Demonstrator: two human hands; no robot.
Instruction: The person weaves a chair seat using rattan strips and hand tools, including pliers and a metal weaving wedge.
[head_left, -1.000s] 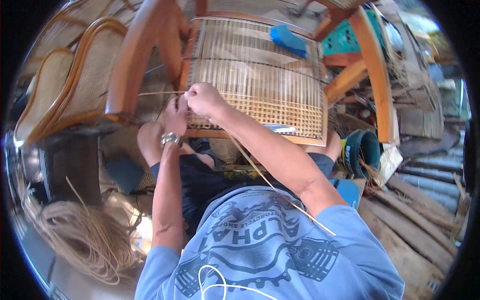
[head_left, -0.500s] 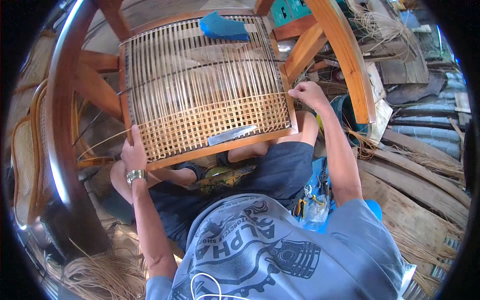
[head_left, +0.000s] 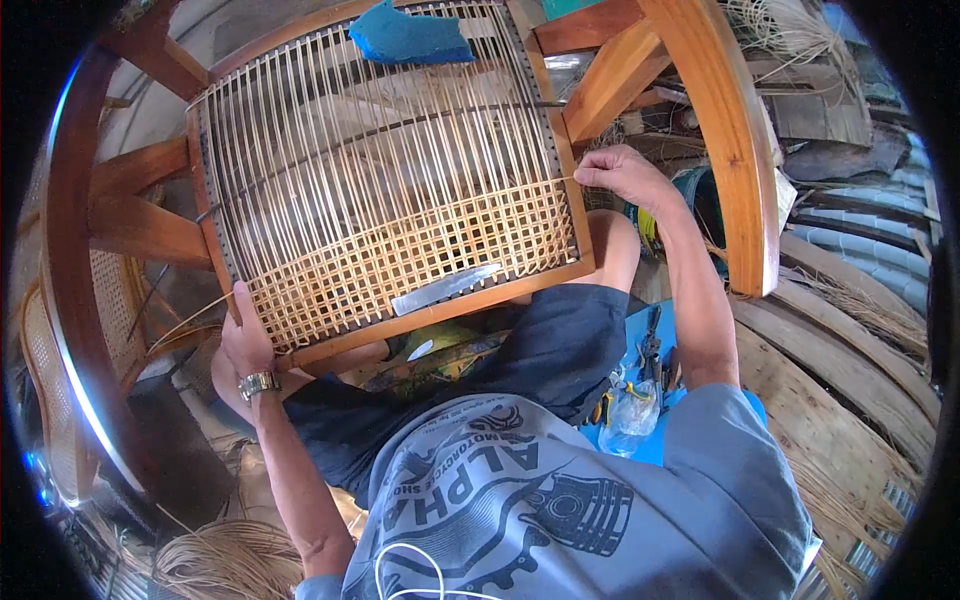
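Note:
A wooden chair frame (head_left: 440, 318) lies across my lap, its panel strung with cane strands (head_left: 330, 150) and woven in a grid (head_left: 400, 262) along the near part. My right hand (head_left: 632, 180) pinches a cane strand's end at the frame's right edge. At the lower left corner my left hand (head_left: 247, 340) is wrapped round the frame, beside a strand that sticks out to the left. A flat metal strip (head_left: 445, 289) rests on the near weave. On the far strands lies a blue piece (head_left: 408, 36). A dark rod crosses the panel under or between the strands.
Curved wooden legs (head_left: 725, 140) rise at both sides. Pliers and a plastic bag (head_left: 630, 418) sit on a blue surface at my right. Cane bundles (head_left: 230, 562) lie at the lower left; boards (head_left: 820, 350) lie at the right. A woven cane panel (head_left: 62, 370) stands at far left.
In the view, the frame has shifted left and tilted slightly, and the left hand has shifted left and down with it. The right hand still pinches at the right edge.

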